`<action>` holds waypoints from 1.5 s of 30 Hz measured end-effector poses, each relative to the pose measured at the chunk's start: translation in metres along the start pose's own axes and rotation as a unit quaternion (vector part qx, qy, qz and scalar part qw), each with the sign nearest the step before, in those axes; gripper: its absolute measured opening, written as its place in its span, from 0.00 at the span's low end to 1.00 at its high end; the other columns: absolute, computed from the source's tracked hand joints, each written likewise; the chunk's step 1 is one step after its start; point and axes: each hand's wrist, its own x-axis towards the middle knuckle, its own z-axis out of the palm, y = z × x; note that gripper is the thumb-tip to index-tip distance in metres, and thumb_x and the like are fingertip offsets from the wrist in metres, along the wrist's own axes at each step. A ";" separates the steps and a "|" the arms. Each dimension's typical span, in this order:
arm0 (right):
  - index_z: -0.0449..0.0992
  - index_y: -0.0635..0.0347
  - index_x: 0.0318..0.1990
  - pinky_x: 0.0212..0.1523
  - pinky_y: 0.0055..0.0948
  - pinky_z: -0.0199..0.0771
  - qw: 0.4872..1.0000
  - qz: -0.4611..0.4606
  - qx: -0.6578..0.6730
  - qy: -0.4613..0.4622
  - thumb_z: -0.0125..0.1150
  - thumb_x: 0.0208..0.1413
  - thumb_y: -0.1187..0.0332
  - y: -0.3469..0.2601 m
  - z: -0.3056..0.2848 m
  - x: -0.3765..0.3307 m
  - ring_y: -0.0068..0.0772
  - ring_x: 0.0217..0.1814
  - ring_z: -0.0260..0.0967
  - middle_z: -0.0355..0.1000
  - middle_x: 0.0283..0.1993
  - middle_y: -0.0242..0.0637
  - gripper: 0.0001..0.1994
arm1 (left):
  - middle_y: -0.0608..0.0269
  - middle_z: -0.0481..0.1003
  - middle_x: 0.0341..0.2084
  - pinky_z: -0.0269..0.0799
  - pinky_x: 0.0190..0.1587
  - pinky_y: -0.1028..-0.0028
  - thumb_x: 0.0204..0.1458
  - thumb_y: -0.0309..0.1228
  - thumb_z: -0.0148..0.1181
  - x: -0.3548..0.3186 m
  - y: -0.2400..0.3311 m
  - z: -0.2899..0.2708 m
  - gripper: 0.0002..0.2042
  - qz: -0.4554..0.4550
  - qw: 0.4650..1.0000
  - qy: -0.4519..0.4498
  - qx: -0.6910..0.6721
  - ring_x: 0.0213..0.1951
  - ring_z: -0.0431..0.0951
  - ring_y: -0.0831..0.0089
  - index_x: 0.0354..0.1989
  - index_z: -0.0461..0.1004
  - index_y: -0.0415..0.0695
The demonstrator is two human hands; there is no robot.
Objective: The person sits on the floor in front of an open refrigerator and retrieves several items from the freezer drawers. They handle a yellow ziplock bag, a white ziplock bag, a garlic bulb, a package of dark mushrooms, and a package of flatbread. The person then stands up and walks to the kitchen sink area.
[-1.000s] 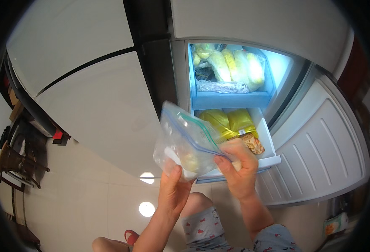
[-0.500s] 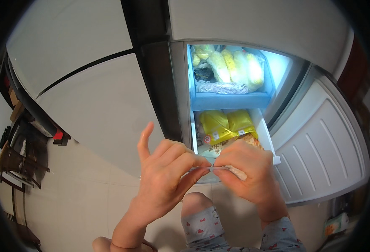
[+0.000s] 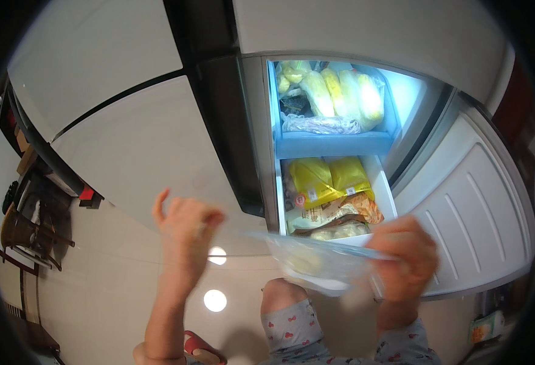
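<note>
A clear plastic bag [image 3: 307, 260] with something pale inside hangs in front of the lower freezer drawer, blurred by motion. My right hand [image 3: 404, 255] is closed on the bag's upper right edge. To the left of the bag, apart from it, my left hand [image 3: 185, 234] is raised over the floor. It holds nothing that I can see; its little finger sticks out from the other fingers, which are curled and smeared. Beyond the bag, the pulled-out white drawer [image 3: 387, 188] holds yellow packages [image 3: 312, 180], a beige and brown package [image 3: 325, 213] and a bag of pale lumps [image 3: 343, 230].
Above it, a blue-lit drawer [image 3: 334, 146] holds bagged yellowish food [image 3: 318, 94]. The freezer door [image 3: 462, 201] stands swung out on the right. A closed white door panel [image 3: 140, 146] fills the left. My knee [image 3: 284, 293] is below the bag, and a red slipper [image 3: 197, 344] is on the floor.
My left hand has come off the bag and moved left. My right hand has shifted right and a little down with the bag, which now shows its full width.
</note>
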 end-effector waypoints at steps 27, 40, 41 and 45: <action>0.79 0.60 0.35 0.34 0.29 0.72 0.987 0.114 -0.092 -0.067 0.68 0.46 0.74 0.003 -0.001 0.000 0.34 0.34 0.73 0.73 0.36 0.35 0.08 | 0.63 0.76 0.30 0.58 0.65 0.59 0.63 0.29 0.49 -0.005 0.044 -0.013 0.11 0.036 0.900 -0.110 -0.420 0.38 0.76 0.69 0.42 0.78 0.39; 0.77 0.53 0.32 0.28 0.29 0.70 0.969 -0.032 -0.195 -0.150 0.70 0.37 0.73 -0.041 0.008 0.016 0.30 0.31 0.73 0.69 0.35 0.28 0.11 | 0.71 0.71 0.20 0.62 0.62 0.49 0.38 0.27 0.69 0.005 0.094 -0.016 0.10 0.223 0.970 0.008 -0.095 0.26 0.74 0.74 0.30 0.76 0.47; 0.77 0.53 0.31 0.28 0.29 0.70 0.970 -0.034 -0.188 -0.149 0.70 0.36 0.73 -0.036 0.010 0.014 0.30 0.31 0.73 0.69 0.35 0.27 0.11 | 0.71 0.71 0.20 0.63 0.62 0.49 0.38 0.28 0.69 0.005 0.095 -0.014 0.09 0.234 0.967 0.017 -0.096 0.26 0.74 0.75 0.30 0.76 0.47; 0.77 0.50 0.29 0.28 0.30 0.71 0.974 -0.014 -0.182 -0.134 0.71 0.37 0.71 -0.025 0.000 0.004 0.30 0.30 0.73 0.69 0.33 0.26 0.10 | 0.70 0.71 0.20 0.63 0.62 0.48 0.40 0.28 0.67 0.008 0.094 -0.012 0.07 0.254 0.958 0.032 -0.131 0.27 0.75 0.75 0.27 0.75 0.47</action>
